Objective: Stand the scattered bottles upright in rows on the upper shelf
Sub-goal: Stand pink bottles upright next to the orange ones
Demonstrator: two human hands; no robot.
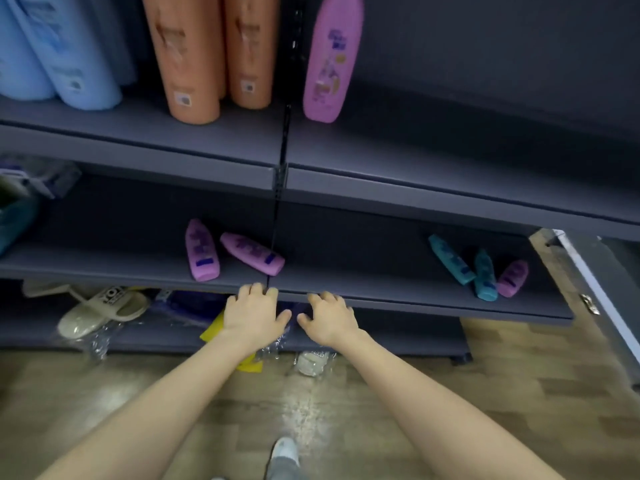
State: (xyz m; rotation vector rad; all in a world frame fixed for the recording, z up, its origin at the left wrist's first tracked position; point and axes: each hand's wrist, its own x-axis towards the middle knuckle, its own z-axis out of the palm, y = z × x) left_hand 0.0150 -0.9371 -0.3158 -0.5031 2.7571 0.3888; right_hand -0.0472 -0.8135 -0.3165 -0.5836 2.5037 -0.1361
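On the upper shelf (415,157) one purple bottle (330,60) stands upright just right of the centre post. On the middle shelf (398,292) two purple bottles lie flat, one (202,251) beside the other (252,253). Further right lie two teal bottles (450,259) (485,276) and a small purple bottle (512,278). My left hand (252,313) and my right hand (329,317) hover palm down at the middle shelf's front edge, just below the two purple bottles. Both hold nothing, fingers loosely spread.
Two orange bottles (194,57) and pale blue bottles (69,53) stand on the upper shelf's left half. Wrapped slippers (100,310) and packets lie on the bottom shelf. A grey panel (588,292) leans at the right. Wooden floor lies below.
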